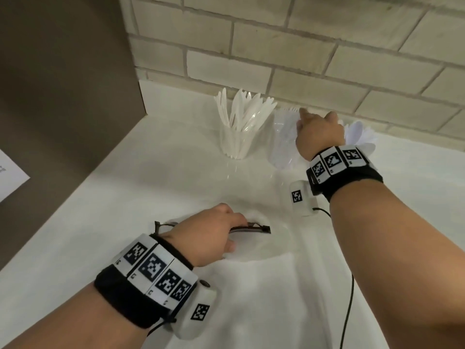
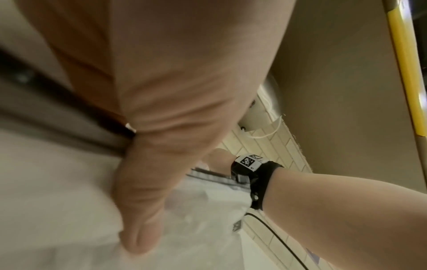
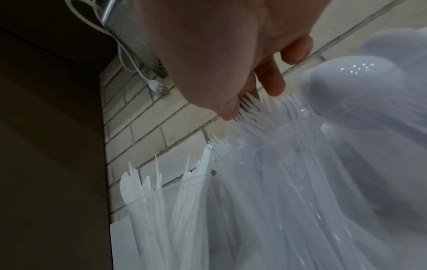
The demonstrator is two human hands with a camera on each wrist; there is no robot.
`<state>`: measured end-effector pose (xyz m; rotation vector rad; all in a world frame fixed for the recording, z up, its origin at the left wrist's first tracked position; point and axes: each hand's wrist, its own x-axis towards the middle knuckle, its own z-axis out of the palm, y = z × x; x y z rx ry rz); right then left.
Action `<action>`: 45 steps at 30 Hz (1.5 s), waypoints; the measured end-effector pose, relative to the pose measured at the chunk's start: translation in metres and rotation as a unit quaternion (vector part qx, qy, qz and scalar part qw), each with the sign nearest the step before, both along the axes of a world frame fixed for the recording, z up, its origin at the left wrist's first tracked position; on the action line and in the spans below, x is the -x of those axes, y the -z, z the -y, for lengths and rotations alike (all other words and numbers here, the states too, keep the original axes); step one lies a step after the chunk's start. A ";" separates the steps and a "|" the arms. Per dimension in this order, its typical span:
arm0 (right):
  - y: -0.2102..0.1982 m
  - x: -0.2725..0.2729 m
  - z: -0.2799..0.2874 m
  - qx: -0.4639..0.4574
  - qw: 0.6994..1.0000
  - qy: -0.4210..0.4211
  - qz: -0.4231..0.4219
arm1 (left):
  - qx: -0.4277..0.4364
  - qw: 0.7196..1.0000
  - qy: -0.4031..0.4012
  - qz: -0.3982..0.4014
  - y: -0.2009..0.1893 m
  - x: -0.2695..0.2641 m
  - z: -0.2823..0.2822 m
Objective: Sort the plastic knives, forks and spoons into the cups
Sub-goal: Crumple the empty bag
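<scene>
Three clear cups stand in a row against the brick wall. The left cup [image 1: 235, 139] holds several white knives [image 3: 148, 191]. The middle cup [image 1: 283, 144] holds forks [image 3: 284, 109], and the right one holds spoons [image 1: 359, 137]. My right hand [image 1: 319, 132] is above the middle cup, and its thumb and curled fingers pinch the head of a white fork [image 3: 246, 107] among the other forks. My left hand [image 1: 214, 235] is nearer, on a white bag [image 1: 261, 248] lying on the counter. It grips the bag's black-trimmed edge [image 1: 259, 228], with the thumb [image 2: 138, 210] pressing on the white material.
A brown panel [image 1: 63, 109] closes off the counter's left side, with a sheet of paper [image 1: 10, 177] on it. The brick wall [image 1: 302, 46] runs right behind the cups. A black cable [image 1: 348, 298] hangs from my right wrist across the white counter [image 1: 151, 172].
</scene>
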<state>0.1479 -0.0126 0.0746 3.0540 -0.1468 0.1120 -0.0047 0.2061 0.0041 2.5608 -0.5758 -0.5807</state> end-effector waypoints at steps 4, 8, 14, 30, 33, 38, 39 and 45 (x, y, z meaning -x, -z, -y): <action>-0.008 0.024 -0.004 -0.060 0.989 -0.033 0.130 | 0.019 0.999 -0.037 0.023 -0.001 -0.004 0.000; -0.006 0.067 -0.026 -0.292 0.937 -0.103 0.162 | 0.153 0.956 -0.194 0.161 -0.011 -0.009 -0.006; 0.025 0.128 -0.057 -0.639 0.767 -0.031 -0.055 | 0.465 0.821 -0.316 0.100 -0.036 -0.010 -0.012; 0.037 0.141 -0.078 -0.708 0.701 -0.066 -0.060 | 0.464 0.844 -0.259 -0.075 -0.029 -0.004 -0.027; 0.038 0.141 -0.072 -0.753 0.654 -0.058 -0.051 | 0.489 0.829 -0.264 -0.056 -0.029 -0.006 -0.031; 0.038 0.144 -0.067 -0.799 0.597 -0.029 -0.067 | 0.555 0.760 -0.324 -0.093 -0.032 -0.006 -0.036; 0.040 0.144 -0.066 -0.814 0.574 -0.023 -0.078 | 0.562 0.754 -0.326 -0.097 -0.032 -0.005 -0.037; 0.033 0.152 -0.060 -0.838 0.486 -0.033 -0.244 | 0.506 0.808 -0.301 -0.005 -0.033 -0.008 -0.039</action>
